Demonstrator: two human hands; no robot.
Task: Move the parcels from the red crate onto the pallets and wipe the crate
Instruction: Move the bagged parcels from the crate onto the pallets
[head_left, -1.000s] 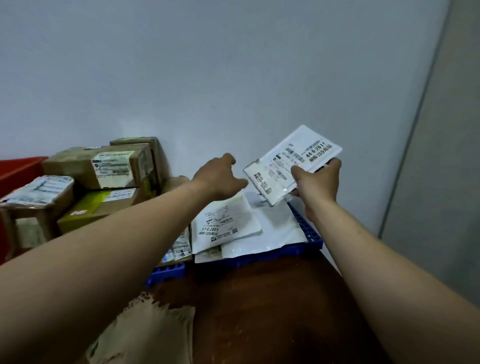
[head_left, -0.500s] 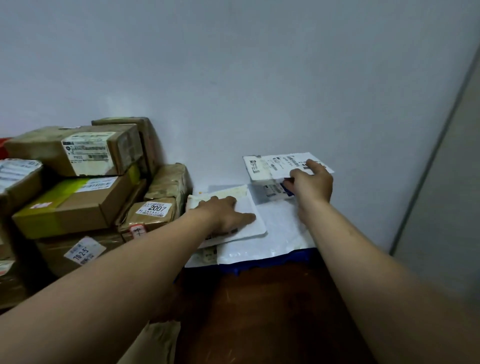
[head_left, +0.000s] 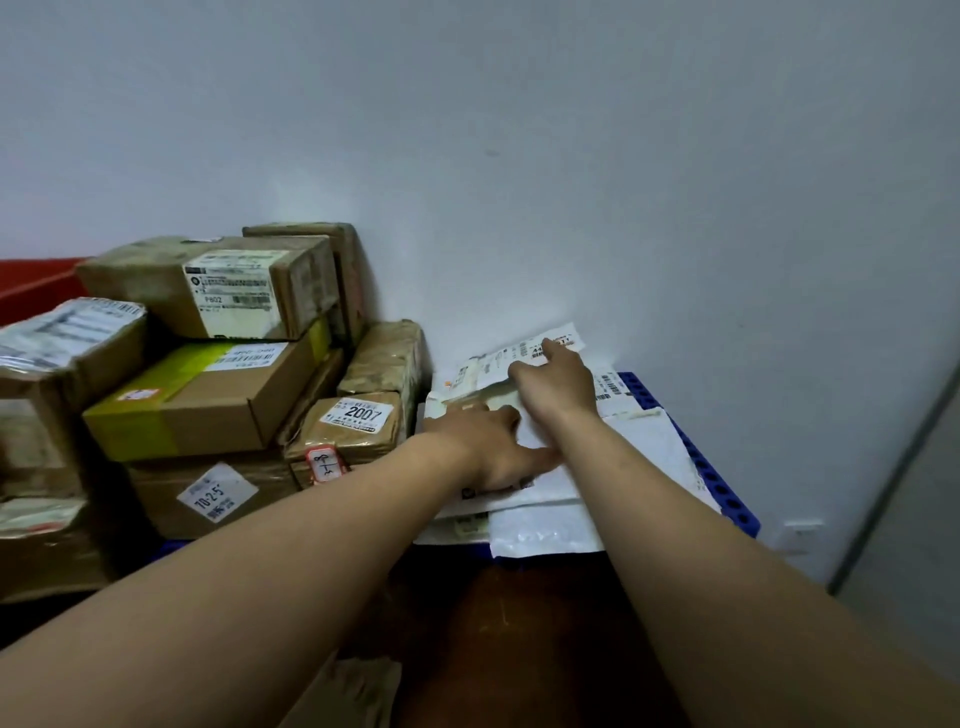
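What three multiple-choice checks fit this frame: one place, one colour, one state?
1. Where is the box labelled 2007 relative to the white mailers?
A. To their left
B. On top of them
C. To their right

2. What colour is the pallet under the mailers?
A. Green
B. Blue
C. Yellow

3. What is the left hand doing?
A. Gripping a brown box
B. Resting flat on a white mailer
C. Hanging in the air, touching nothing

Key:
1 A, the box stands beside the mailers' left edge.
2 B, its blue gridded rim shows along the mailers' right side.
3 B, it lies palm down on the top mailer.
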